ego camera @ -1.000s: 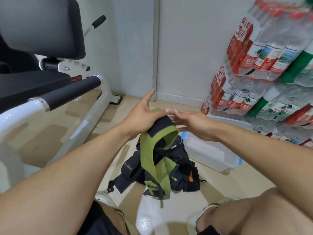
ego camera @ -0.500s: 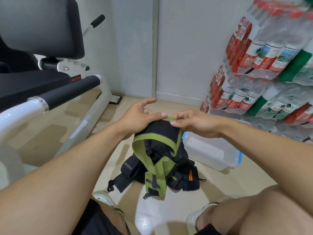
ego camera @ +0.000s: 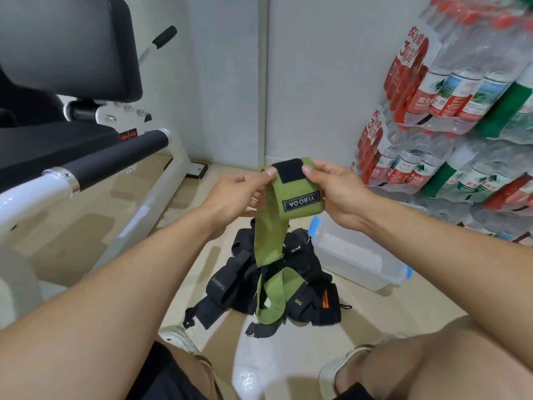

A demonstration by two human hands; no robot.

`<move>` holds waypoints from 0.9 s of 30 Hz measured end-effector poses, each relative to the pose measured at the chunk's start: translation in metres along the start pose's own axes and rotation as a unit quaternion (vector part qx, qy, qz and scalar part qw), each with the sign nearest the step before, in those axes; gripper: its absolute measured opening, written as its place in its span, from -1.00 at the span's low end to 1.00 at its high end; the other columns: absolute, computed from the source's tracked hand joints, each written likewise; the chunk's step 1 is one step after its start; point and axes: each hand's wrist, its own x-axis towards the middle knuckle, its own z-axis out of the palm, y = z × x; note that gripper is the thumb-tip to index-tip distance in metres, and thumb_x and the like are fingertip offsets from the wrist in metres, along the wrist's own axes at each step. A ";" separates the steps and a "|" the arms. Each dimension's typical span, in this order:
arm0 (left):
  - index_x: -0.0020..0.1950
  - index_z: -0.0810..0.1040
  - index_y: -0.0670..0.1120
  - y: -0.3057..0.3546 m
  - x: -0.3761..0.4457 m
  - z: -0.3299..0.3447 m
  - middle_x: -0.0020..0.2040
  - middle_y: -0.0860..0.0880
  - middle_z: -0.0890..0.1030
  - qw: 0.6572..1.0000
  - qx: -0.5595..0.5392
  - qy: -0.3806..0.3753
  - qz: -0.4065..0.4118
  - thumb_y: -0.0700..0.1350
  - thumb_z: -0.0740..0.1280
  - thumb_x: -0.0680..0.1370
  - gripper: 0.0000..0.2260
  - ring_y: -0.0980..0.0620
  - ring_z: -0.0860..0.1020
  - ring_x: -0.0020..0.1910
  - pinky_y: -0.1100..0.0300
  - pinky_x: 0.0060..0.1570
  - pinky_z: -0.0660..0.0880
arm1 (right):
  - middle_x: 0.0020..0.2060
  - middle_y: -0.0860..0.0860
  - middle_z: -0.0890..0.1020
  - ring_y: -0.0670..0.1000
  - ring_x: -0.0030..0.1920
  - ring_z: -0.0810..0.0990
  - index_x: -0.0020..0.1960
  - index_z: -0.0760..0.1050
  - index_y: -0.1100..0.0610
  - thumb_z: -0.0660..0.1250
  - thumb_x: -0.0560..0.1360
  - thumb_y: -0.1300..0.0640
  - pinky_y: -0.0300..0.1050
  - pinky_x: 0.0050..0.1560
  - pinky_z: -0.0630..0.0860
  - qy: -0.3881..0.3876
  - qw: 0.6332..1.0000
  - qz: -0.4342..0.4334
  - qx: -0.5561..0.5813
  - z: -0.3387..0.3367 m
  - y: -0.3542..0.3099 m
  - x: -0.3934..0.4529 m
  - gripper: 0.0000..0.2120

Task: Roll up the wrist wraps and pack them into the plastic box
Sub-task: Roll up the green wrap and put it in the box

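Both hands, left hand (ego camera: 233, 194) and right hand (ego camera: 336, 189), pinch a green wrist wrap (ego camera: 284, 206) above a pile of wraps (ego camera: 271, 287) on the beige floor (ego camera: 86, 226). The plastic box (ego camera: 360, 261) sits right of the pile; bottled water packs (ego camera: 450, 116) stand against the far-right wall, a gym machine (ego camera: 95, 157) left.

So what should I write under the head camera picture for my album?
Both hands, left hand and right hand, pinch a green fabric wrist wrap above a clear plastic box.

Pile of wraps (ego camera: 268, 293) on the floor (ego camera: 288, 368), plastic box (ego camera: 357, 255) just right, bench (ego camera: 86, 157) left.
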 end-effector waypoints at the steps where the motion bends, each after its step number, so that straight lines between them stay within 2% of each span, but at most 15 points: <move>1: 0.10 0.62 -0.19 -0.001 -0.001 0.001 -0.10 -0.03 0.68 1.000 0.009 -0.027 0.001 0.20 0.48 0.48 -0.53 0.05 0.65 -0.16 0.02 0.05 0.63 | 0.03 0.14 0.69 0.06 -0.07 0.68 0.30 0.55 0.22 0.29 0.65 0.24 -0.07 -0.08 0.67 -0.003 1.000 -0.001 0.007 0.001 -0.001 -0.001 -0.76; 4: 0.12 0.64 -0.08 -0.006 -0.001 0.008 -0.07 0.01 0.71 0.997 0.034 -0.059 0.033 -0.04 0.50 0.52 -0.78 0.11 0.68 -0.09 0.08 0.11 0.62 | 0.07 0.12 0.70 -0.02 -0.11 0.72 0.32 0.54 0.21 0.25 0.64 0.34 -0.15 -0.18 0.65 -0.037 0.999 0.010 0.029 0.003 -0.002 -0.005 -0.72; 7: 0.02 0.61 -0.15 -0.005 0.001 0.009 -0.13 -0.03 0.69 0.998 0.000 -0.031 0.056 -0.20 0.41 0.59 -0.96 0.13 0.66 -0.21 0.22 -0.06 0.61 | 0.17 0.11 0.70 -0.01 0.00 0.73 0.38 0.51 0.19 0.30 0.61 0.37 -0.15 -0.10 0.66 -0.055 0.998 0.005 -0.010 0.003 -0.002 -0.007 -0.65; 10: -0.03 0.56 -0.16 0.000 0.001 0.006 -0.22 0.01 0.69 0.998 -0.038 -0.013 0.057 -0.21 0.36 0.62 -0.95 0.13 0.64 -0.29 0.25 -0.17 0.60 | 0.15 0.10 0.71 0.12 0.14 0.71 0.45 0.43 0.10 0.46 0.50 0.36 -0.01 0.19 0.63 -0.053 0.992 -0.023 -0.108 -0.002 0.002 -0.006 -0.44; 12: -0.08 0.52 -0.15 0.002 -0.001 0.006 -0.32 0.06 0.67 0.997 -0.061 -0.016 0.047 -0.21 0.34 0.64 -0.90 0.14 0.64 -0.34 0.22 -0.15 0.63 | 0.11 0.08 0.73 0.12 0.14 0.70 0.50 0.36 0.00 0.56 0.42 0.31 0.01 0.26 0.59 -0.057 0.983 -0.047 -0.166 -0.006 0.003 -0.008 -0.26; 13: -0.08 0.51 -0.15 0.003 -0.002 0.006 -0.32 0.06 0.67 0.997 -0.070 -0.019 0.040 -0.20 0.34 0.64 -0.89 0.14 0.64 -0.34 0.18 -0.11 0.64 | 0.08 0.04 0.73 0.08 0.12 0.70 0.48 0.39 -0.03 0.60 0.39 0.28 -0.03 0.24 0.58 -0.061 0.975 -0.067 -0.205 -0.006 0.002 -0.009 -0.24; 16: -0.10 0.50 -0.11 0.003 -0.003 0.005 -0.17 -0.03 0.71 0.996 -0.088 -0.023 0.007 -0.16 0.35 0.64 -0.87 0.11 0.66 -0.31 0.11 -0.03 0.65 | 0.00 -0.11 0.69 -0.06 0.05 0.66 0.32 0.58 -0.10 0.68 0.29 0.09 -0.05 0.17 0.59 -0.055 0.925 -0.133 -0.351 -0.003 0.001 -0.012 -0.37; 18: -0.10 0.50 -0.08 0.004 -0.002 0.004 -0.19 -0.03 0.71 0.993 -0.112 -0.019 -0.016 -0.16 0.36 0.63 -0.87 0.11 0.66 -0.33 0.17 -0.14 0.65 | 0.06 -0.09 0.60 -0.07 0.07 0.59 0.28 0.61 -0.16 0.69 0.25 -0.03 -0.05 0.18 0.57 -0.044 0.897 -0.158 -0.410 -0.002 0.002 -0.012 -0.37; 21: -0.02 0.48 -0.09 0.006 -0.002 0.002 -0.24 -0.03 0.70 0.984 -0.170 -0.003 -0.049 -0.18 0.40 0.61 -0.90 0.07 0.66 -0.35 0.21 -0.31 0.63 | 0.09 -0.14 0.48 -0.20 0.08 0.49 0.27 0.60 -0.21 0.68 0.26 -0.07 -0.34 0.09 0.43 -0.045 0.871 -0.199 -0.447 -0.002 0.004 -0.010 -0.40; 23: -0.01 0.43 -0.08 0.005 0.000 0.001 -0.24 -0.05 0.69 0.980 -0.188 0.010 -0.057 -0.19 0.42 0.59 -0.84 0.05 0.66 -0.34 0.20 -0.33 0.61 | 0.12 -0.20 0.50 -0.23 0.13 0.49 0.22 0.63 -0.20 0.66 0.29 -0.06 -0.42 0.06 0.39 -0.046 0.861 -0.228 -0.451 -0.002 0.004 -0.009 -0.48; 25: -0.05 0.43 -0.08 0.005 0.000 0.000 -0.23 -0.05 0.67 0.981 -0.183 0.013 -0.057 -0.19 0.43 0.59 -0.83 0.04 0.65 -0.33 0.18 -0.29 0.62 | 0.11 -0.26 0.58 -0.29 0.13 0.52 0.18 0.66 -0.16 0.62 0.35 -0.06 -0.37 0.07 0.42 -0.049 0.856 -0.245 -0.453 0.000 0.005 -0.010 -0.59; 27: -0.07 0.47 -0.08 0.006 -0.002 0.001 -0.24 -0.03 0.64 0.988 -0.150 0.018 -0.046 -0.13 0.43 0.59 -0.85 0.08 0.61 -0.36 0.16 -0.19 0.61 | 0.01 -0.29 0.66 -0.29 0.05 0.57 0.12 0.68 -0.15 0.58 0.40 -0.09 -0.30 0.03 0.44 -0.050 0.854 -0.246 -0.455 0.002 0.006 -0.012 -0.70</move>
